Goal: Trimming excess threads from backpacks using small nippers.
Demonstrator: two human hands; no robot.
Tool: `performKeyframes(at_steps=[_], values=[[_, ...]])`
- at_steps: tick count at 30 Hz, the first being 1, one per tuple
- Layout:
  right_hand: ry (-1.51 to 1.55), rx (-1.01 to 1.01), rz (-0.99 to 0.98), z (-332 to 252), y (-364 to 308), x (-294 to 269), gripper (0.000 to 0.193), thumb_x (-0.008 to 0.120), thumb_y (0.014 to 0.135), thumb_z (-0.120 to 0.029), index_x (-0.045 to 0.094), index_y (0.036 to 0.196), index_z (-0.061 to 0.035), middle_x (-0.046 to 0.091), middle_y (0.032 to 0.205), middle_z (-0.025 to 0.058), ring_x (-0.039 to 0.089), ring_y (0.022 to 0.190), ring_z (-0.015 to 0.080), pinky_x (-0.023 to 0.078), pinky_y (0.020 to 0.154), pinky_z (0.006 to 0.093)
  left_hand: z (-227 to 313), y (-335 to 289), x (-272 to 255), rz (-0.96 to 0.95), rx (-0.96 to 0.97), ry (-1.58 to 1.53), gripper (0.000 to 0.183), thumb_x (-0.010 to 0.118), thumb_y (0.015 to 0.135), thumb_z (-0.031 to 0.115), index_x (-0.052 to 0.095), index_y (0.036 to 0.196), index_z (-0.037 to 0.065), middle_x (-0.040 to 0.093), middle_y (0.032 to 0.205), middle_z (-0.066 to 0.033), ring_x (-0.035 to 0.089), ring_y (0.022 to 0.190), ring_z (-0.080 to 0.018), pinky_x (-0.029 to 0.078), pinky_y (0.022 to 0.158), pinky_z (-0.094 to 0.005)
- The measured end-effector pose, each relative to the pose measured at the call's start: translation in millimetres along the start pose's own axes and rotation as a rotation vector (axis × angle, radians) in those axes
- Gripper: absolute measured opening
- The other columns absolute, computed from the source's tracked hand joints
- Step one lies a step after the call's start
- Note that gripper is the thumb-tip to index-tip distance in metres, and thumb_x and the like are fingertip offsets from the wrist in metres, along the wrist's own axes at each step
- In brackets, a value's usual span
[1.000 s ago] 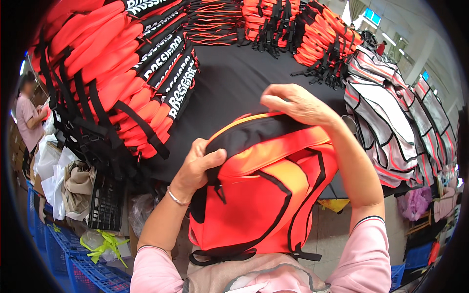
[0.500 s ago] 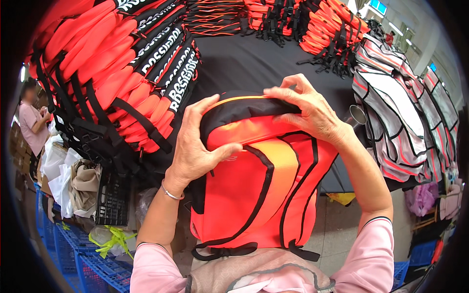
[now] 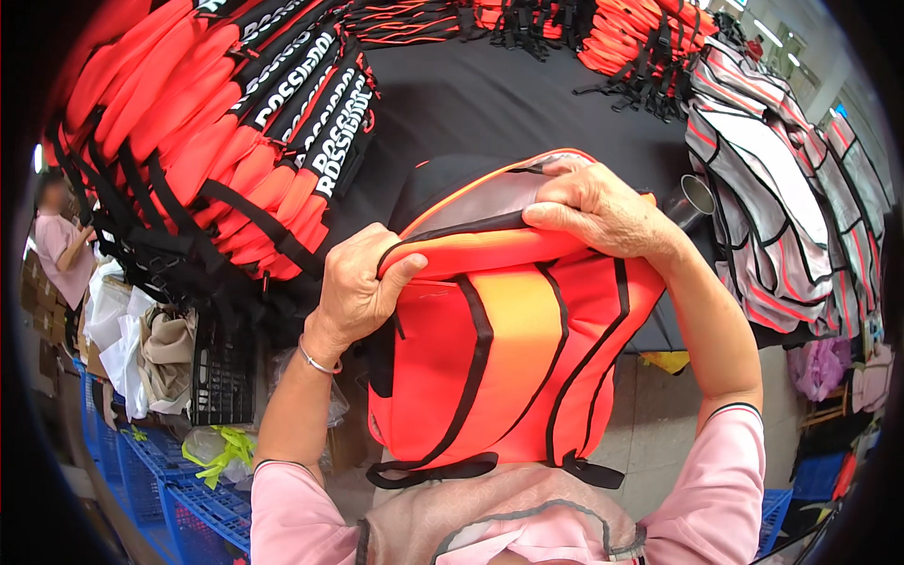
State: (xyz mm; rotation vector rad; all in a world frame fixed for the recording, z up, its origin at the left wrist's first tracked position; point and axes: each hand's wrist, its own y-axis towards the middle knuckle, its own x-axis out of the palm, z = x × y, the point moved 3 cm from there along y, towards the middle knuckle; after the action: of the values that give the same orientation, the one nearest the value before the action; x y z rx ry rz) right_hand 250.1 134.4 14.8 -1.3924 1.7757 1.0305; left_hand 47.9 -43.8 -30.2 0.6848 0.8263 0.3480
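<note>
The left hand has its fingers curled tight over the top fold of an orange life vest, thumb pressed along the edge in the middle of the frame. The right hand is clenched on the same vest further right, fingertips tucked under a black-trimmed flap so that the grey lining shows. Both hands grasp the vest at its upper rim, apparently to keep it open and upright while its lower part hangs toward the person's chest; black webbing straps dangle at the bottom of it, just above the pink sleeves.

The vest sits in the centre of the frame, held up against the near edge of a table with a black cover, which looks as if it serves as the work surface. A silver bangle rings the left wrist.

In the upper left a big stack of orange vests with black straps lies fanned across the table. More orange vests are piled along the top edge. At the right hang grey and white vests with pink trim. Blue plastic crates stand on the floor at lower left, and another person in pink is at the far left edge.
</note>
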Motion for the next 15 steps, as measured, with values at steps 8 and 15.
performKeyframes(at_steps=[8,15], values=[[0.075,0.319,0.118,57,-61,-23,0.058,0.074,0.085,-0.026,0.053,0.136,-0.0065,0.059,0.128,0.0114,0.055,0.118,0.0212,0.041,0.104,0.0335,-22,-11,-1,0.252,-0.155,-0.118,0.033,0.064,0.096,0.02,0.051,0.075,-0.001,0.042,0.064,-0.0032,0.038,0.059,-0.0111,0.033,0.053,-0.0267],[-0.133,0.358,0.359,45,-40,-59,0.044,0.078,0.082,-0.037,0.057,0.078,0.0018,0.045,0.058,0.0091,0.039,0.058,0.0108,0.039,0.053,0.0334,-43,30,-18,0.39,-0.264,-0.073,0.034,0.059,0.1,0.024,0.054,0.077,-0.001,0.043,0.064,0.0051,0.036,0.062,-0.0053,0.031,0.053,-0.0238]])
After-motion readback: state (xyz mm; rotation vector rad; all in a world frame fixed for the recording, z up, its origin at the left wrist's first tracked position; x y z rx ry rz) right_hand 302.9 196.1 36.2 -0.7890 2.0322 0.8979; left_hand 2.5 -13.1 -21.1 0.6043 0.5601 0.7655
